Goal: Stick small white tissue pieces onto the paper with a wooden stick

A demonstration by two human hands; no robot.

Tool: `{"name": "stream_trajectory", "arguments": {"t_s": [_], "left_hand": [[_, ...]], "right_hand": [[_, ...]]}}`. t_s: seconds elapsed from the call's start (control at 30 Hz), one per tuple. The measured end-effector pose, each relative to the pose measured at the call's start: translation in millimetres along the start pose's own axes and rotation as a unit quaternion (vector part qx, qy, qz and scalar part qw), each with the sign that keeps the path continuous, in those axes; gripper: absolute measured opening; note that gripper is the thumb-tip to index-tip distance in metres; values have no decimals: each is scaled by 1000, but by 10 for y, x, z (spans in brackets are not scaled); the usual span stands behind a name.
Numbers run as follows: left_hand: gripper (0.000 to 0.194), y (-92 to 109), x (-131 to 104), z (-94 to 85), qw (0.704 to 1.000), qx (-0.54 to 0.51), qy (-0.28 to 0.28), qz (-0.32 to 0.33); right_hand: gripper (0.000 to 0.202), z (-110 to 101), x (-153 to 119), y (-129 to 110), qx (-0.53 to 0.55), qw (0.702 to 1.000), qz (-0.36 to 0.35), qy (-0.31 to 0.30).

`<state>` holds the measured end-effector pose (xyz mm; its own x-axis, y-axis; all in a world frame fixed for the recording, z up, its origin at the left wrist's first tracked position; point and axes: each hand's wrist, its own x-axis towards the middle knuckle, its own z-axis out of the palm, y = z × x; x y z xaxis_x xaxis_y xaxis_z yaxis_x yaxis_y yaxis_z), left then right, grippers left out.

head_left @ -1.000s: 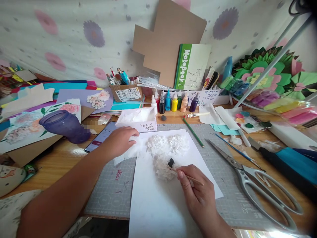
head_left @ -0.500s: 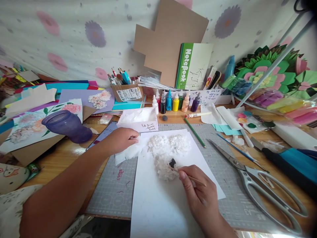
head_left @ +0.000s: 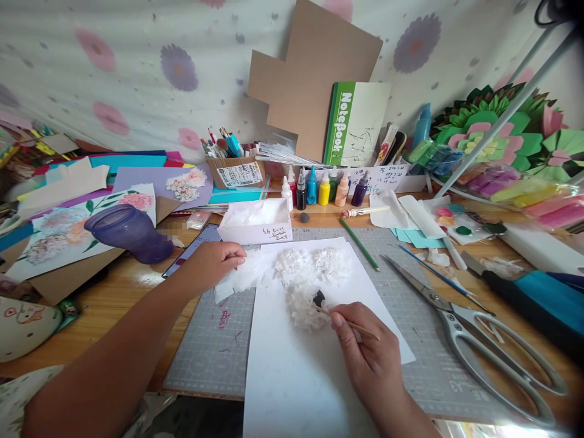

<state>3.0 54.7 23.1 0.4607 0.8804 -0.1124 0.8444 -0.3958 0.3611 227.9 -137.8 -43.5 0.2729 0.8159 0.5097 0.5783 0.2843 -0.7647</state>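
My right hand (head_left: 367,347) grips a thin wooden stick (head_left: 360,329), its tip at a ruffled white tissue flower (head_left: 305,313) with a black patch in it. Two more fluffy white clusters (head_left: 292,264) lie just beyond on a white sheet of paper (head_left: 292,377). To the left, my left hand (head_left: 219,264) has its fingers pinched together over loose white tissue pieces (head_left: 241,278); whatever is between the fingertips is too small to make out.
A white box (head_left: 255,225) with white tissue stands behind the tissue pieces. Large scissors (head_left: 456,328) and a green pencil (head_left: 360,244) lie right on the grey cutting mat (head_left: 205,347). Paint bottles (head_left: 325,190) line the back; a purple vase (head_left: 132,231) lies at left.
My left hand has drawn back a little to the left over the tissue pieces. The right hand and its stick stay almost in place at the flower.
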Motion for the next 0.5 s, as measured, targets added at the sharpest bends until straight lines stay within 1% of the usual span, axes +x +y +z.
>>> {"name": "stream_trajectory", "arguments": {"t_s": [0.07,0.2,0.27,0.37,0.5], "left_hand": [[28,-31,-49,0,1000,11,-7,7],[27,-46,-156,-12,998,47,-25,-23],[26,-30,-200,-25,997,61,-26,-28],[27,-11,-232,-64,996,90,-6,-5],[27,-15,-237,-161,993,94,23,61]], "right_hand": [[17,-1,0,0,0,1000,-2,0],[18,-14,2,-12,1,1000,-1,-3],[18,-19,1,-21,-1,1000,2,-5],[18,-21,0,-30,-3,1000,3,-4],[17,-22,3,-29,-1,1000,1,-2]]}}
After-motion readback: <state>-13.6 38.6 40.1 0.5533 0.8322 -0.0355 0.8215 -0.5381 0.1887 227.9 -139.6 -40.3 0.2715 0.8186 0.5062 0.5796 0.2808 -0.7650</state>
